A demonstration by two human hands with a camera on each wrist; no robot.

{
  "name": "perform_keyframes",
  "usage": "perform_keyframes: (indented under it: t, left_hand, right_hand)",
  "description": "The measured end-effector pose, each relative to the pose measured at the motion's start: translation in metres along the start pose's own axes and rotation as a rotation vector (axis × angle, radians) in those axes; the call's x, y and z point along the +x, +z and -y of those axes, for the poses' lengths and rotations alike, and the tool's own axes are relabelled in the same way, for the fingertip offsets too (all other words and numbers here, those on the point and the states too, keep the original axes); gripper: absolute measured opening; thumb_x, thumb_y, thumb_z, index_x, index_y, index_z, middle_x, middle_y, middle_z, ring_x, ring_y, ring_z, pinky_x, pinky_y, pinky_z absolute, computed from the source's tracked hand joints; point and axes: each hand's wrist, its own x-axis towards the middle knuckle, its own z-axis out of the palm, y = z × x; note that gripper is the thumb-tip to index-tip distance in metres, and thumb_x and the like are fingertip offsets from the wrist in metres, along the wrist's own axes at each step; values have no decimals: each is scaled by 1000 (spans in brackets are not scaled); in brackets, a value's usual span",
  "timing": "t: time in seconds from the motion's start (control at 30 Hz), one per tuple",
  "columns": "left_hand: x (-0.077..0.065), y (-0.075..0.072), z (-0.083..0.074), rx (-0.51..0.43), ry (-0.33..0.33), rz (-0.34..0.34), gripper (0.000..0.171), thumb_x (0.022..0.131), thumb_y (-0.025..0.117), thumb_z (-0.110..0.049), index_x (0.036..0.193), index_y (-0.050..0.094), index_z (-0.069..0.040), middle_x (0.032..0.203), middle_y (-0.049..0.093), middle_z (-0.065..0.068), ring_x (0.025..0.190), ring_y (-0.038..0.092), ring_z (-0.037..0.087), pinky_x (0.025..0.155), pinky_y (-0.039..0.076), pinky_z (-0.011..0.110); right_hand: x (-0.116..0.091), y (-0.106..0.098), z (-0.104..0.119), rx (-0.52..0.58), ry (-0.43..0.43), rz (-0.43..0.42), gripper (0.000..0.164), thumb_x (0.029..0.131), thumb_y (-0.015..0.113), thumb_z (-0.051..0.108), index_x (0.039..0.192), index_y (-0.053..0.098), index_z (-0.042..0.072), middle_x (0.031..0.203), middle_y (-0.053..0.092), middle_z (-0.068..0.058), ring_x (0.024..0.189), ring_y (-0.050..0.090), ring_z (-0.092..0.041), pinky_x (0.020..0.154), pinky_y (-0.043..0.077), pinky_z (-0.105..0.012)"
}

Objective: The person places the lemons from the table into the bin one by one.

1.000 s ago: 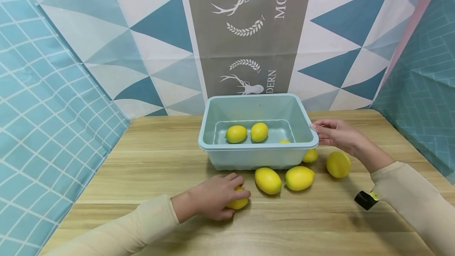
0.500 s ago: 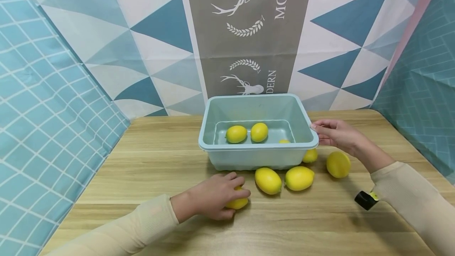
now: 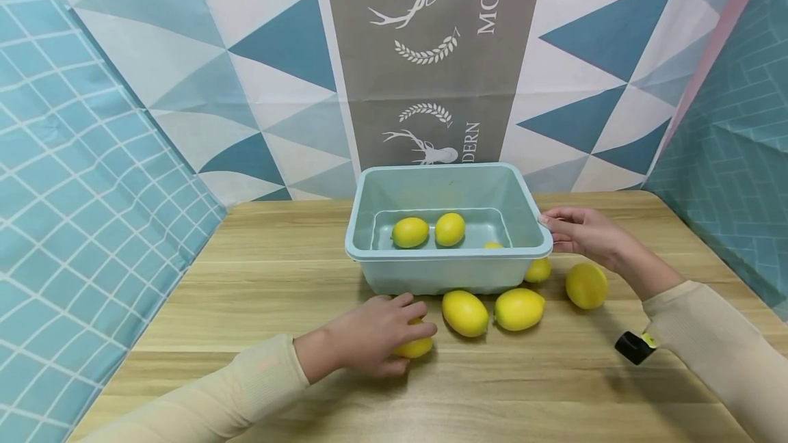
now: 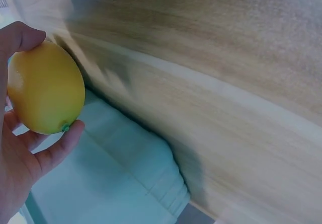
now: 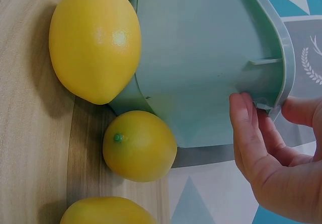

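My left hand [image 3: 379, 335] grips a yellow lemon [image 4: 48, 90] in front of the bin. In the left wrist view the thumb and fingers curl round the lemon, its green stem tip beside one fingertip. With my right hand [image 3: 585, 234] I pinch the rim of the light blue plastic bin [image 3: 431, 273] at its right end. The right wrist view shows the thumb on the rim's outer side and the fingers under it. Inside the bin lie a lemon [image 3: 410, 232], another lemon [image 3: 450, 229] and a third lemon [image 3: 493, 245], mostly hidden by the front wall.
Along the bin's front lie a lemon [image 3: 464, 313] and a second lemon [image 3: 519, 309]. A lemon [image 3: 537, 270] sits at its right corner, and another lemon [image 3: 586, 286] lies below my right wrist. Patterned cloth walls [image 3: 277, 87] enclose the wooden table [image 3: 258, 272] behind and at both sides.
My left hand and the lemon in it have risen very slightly. The right hand stays on the bin's rim, and the other lemons lie as before.
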Motion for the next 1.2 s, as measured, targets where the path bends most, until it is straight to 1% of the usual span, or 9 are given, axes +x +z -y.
perform_keyframes:
  t: [0.13,0.33,0.53,0.77,0.9,1.0,1.2]
  left_hand:
    - [1,-5,1,-4,-3,-8,45,81,65,-44,118,49,-24,107,51,-5,89,48,13,61,40,20]
    - [1,-10,2,-9,-8,1,47,81,66,-44,121,49,-24,111,51,-4,92,48,13,59,40,19]
    - [2,-15,1,14,-6,0,46,81,66,-44,119,49,-24,109,50,-5,89,48,13,57,37,19]
    - [3,-22,1,39,-13,0,47,81,66,-44,120,50,-25,109,51,-6,90,49,12,59,39,19]
    - [3,-24,1,61,-9,-18,47,80,66,-44,120,50,-25,108,51,-6,90,49,12,60,40,20]
    - [3,-26,0,71,-7,-23,47,80,66,-44,120,51,-25,108,52,-6,90,49,12,59,40,20]
    - [4,-33,1,77,-11,-5,48,81,66,-45,122,52,-26,111,52,-5,91,48,13,58,40,20]
  right_hand:
    - [0,0,0,3,-5,0,42,100,48,28,129,42,-2,93,62,15,85,64,-3,79,56,-17]
    - [0,0,0,7,-2,0,43,100,49,28,130,42,-2,93,62,15,85,64,-3,79,56,-17]
    - [0,1,1,11,4,-1,44,100,49,28,130,41,-3,93,62,15,85,64,-3,79,56,-17]
    - [1,1,1,9,5,-2,46,100,49,29,131,40,-4,92,62,15,85,64,-3,79,56,-17]
    - [1,1,1,2,8,-1,49,100,49,29,133,39,-5,93,61,15,85,64,-3,80,56,-18]
    - [1,1,1,0,6,-2,47,100,48,29,132,40,-5,93,61,15,85,64,-3,80,57,-18]
    - [0,0,1,7,6,2,43,100,49,29,129,43,-2,92,62,15,85,64,-3,80,56,-18]
